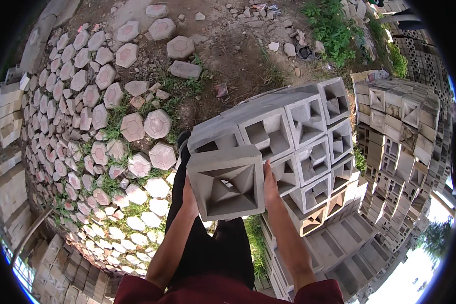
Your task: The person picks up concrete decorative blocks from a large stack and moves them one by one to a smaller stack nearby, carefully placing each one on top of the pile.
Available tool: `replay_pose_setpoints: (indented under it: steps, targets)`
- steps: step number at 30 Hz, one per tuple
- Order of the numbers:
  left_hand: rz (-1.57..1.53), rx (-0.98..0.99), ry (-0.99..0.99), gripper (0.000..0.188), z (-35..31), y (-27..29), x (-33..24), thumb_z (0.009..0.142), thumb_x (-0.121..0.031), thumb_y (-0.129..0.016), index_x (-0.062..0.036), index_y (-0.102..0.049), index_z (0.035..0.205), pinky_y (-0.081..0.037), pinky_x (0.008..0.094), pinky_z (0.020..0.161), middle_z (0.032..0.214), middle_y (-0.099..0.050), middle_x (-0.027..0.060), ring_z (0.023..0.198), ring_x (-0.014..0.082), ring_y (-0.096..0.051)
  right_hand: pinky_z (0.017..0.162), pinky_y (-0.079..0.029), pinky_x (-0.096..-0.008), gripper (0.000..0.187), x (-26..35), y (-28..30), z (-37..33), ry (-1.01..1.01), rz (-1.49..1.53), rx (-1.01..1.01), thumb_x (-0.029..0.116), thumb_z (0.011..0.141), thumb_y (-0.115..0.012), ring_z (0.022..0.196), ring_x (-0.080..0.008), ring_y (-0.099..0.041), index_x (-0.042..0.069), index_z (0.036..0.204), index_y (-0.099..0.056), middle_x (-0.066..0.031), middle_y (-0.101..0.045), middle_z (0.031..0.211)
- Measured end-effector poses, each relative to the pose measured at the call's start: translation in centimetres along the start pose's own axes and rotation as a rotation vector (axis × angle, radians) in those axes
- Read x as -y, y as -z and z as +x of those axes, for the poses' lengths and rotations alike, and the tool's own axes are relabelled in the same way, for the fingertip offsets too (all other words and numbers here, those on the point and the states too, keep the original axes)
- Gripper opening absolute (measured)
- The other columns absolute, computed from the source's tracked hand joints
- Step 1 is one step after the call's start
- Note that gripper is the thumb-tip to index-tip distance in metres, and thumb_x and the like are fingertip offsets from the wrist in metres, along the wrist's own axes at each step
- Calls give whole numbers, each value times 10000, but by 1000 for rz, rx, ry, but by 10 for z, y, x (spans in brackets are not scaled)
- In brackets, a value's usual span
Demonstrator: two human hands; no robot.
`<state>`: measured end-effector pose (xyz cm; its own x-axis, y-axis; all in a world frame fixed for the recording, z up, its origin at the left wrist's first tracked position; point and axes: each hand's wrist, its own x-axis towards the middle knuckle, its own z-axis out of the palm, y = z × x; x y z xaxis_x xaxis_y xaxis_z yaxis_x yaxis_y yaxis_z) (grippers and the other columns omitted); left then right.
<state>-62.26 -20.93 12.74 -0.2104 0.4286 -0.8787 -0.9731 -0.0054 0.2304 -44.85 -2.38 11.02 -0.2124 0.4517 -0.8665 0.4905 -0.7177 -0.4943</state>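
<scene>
Between my two hands I hold a grey concrete vent block (226, 159), square-faced, with slanting inner walls that narrow to a small hole. My left hand (189, 200) is pressed flat along its left side. Against its right side lies my right hand (271, 185), fingers pointing up and away. The block is in front of my dark trousers, at about the middle of the view. Just beyond and to the right stands a stack of similar vent blocks (287, 104), partly covered by the held one.
Hexagonal pavers (133, 127) lie scattered over grass and soil on the left. More block stacks (385, 137) rise at the right, and others (10, 162) line the far left. Green plants (334, 38) and loose rubble (289, 49) are at the back.
</scene>
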Motion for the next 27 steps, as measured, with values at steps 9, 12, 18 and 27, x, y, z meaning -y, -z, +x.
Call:
replay_pose_setpoints:
  steps: [9, 12, 18, 27]
  targets:
    - [-122, -140, -13, 534, 43, 23, 12, 980, -445, -263, -104, -358, 1379, -362, 433, 1024, 1340, -457, 89, 1226, 264, -446, 1106, -199, -287, 680, 29, -29, 36, 122, -141, 118, 539, 985, -192, 1351, -193, -316, 44, 1440, -292, -99, -369, 1455]
    - [-127, -184, -64, 520, 50, 21, 18, 981, -433, -271, -102, -367, 1369, -368, 427, 1018, 1330, -466, 86, 1217, 261, -456, 1076, -242, -275, 668, 48, -32, 37, 31, -335, 98, 550, 981, -197, 1305, -184, -379, 72, 1425, -342, -105, -447, 1397]
    - [-119, -216, -63, 519, 55, 12, 18, 991, -442, -276, -98, -363, 1370, -372, 412, 1013, 1321, -465, 88, 1218, 254, -455, 994, -327, -256, 630, 68, -37, 41, 8, -464, 7, 550, 980, -243, 1153, -152, -501, 96, 1350, -476, -93, -584, 1248]
    - [-208, -286, -57, 463, 56, -3, 9, 990, -378, -294, -109, -372, 1360, -385, 405, 1001, 1313, -479, 76, 1200, 246, -472, 680, -387, -229, 555, 53, -42, 65, 145, -264, -1, 537, 930, -470, 732, -57, -483, 30, 957, -694, 18, -618, 796]
